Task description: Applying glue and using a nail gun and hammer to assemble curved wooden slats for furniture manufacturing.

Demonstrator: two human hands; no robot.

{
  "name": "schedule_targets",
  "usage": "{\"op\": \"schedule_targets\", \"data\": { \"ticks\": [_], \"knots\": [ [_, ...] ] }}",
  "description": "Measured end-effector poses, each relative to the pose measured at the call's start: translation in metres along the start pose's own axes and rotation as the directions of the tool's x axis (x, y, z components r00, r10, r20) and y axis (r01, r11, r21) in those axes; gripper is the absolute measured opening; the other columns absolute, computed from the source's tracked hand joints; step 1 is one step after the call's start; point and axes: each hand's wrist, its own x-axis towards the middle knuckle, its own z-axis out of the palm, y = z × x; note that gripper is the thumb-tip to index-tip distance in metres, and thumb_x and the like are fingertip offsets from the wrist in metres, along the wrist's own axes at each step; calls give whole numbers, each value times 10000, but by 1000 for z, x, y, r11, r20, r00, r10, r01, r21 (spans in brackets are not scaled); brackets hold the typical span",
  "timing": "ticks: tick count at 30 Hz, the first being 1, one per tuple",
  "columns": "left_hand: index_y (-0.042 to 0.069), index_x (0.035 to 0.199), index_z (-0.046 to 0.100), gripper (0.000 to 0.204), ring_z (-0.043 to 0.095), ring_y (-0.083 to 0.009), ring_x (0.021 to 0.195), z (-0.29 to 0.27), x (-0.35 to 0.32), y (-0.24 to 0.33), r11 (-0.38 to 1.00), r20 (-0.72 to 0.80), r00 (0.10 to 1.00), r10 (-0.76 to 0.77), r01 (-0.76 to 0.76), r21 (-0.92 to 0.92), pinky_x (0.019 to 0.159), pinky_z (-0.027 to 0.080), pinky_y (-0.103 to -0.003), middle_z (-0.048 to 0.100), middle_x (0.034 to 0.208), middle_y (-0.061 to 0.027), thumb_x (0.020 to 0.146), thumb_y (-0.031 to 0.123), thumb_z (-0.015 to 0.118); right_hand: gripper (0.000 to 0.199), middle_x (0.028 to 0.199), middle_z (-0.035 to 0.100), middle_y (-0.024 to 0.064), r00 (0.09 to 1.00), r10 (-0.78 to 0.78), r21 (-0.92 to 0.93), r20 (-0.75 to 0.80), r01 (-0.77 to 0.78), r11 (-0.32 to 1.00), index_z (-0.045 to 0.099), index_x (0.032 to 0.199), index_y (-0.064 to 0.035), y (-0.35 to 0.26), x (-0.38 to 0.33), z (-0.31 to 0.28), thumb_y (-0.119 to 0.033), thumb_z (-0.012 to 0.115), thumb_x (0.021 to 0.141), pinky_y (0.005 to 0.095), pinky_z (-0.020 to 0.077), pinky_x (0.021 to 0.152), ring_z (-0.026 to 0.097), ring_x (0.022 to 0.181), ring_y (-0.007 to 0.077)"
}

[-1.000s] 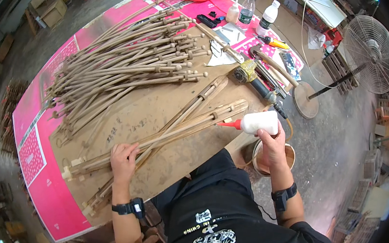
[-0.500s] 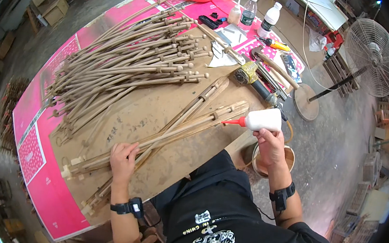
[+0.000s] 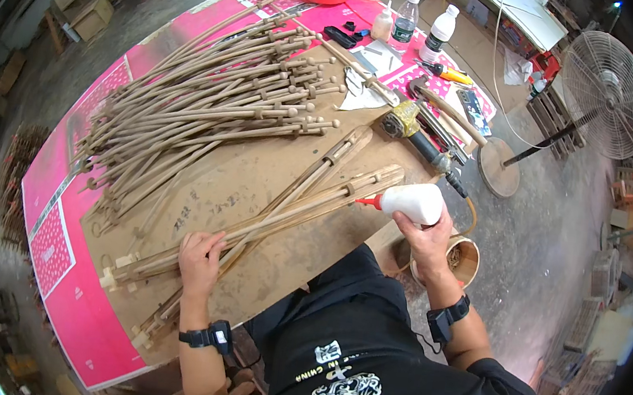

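Note:
In my right hand is a white squeeze bottle with a red pointed nozzle, tipped on its side. Its tip points left, close to the wooden collar near the far end of a bundle of thin wooden rods. Toward the other end of that bundle, my left hand has its fingers closed on the rods. Another group of rods crosses the bundle. Behind them lies a large pile of knobbed wooden rods.
A yellow-taped air nailer with a hose, a hammer, a white glove and plastic bottles occupy the right side of the table. A bucket stands beside my right arm. A floor fan is farther right.
My right hand has shifted slightly left and down with the squeeze bottle, bringing the red nozzle closer to the collar. My left hand stays on the rods.

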Motion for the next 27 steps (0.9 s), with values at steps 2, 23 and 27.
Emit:
{"op": "schedule_targets", "data": {
  "ticks": [2, 23, 27],
  "knots": [
    [57, 1023, 808, 170, 623, -314, 933, -1, 0, 0, 1000, -19, 1000, 12, -12, 4, 858, 499, -416, 692, 919, -101, 869, 119, 770, 566, 1120, 747, 80, 996, -65, -64, -57, 61, 996, 645, 1239, -9, 1, -2, 4, -151, 936, 776, 338, 561, 924, 709, 1027, 166],
    [68, 1014, 814, 167, 633, -320, 895, -1, 2, -5, 999, -15, 1000, -28, 27, -34, 822, 501, -415, 681, 894, -110, 864, 131, 779, 533, 1086, 761, 134, 976, -218, -225, 3, 213, 951, 671, 1184, 1, 6, -1, 23, -210, 948, 780, 355, 575, 877, 742, 996, 235],
    [73, 1008, 816, 163, 631, -314, 882, 0, 2, -6, 999, -15, 1000, -20, 19, -26, 810, 501, -411, 676, 882, -105, 859, 130, 784, 519, 1078, 761, 136, 971, -239, -225, 10, 235, 946, 675, 1174, 2, 8, 0, 24, -199, 945, 779, 357, 576, 873, 745, 989, 240]
  ]
}}
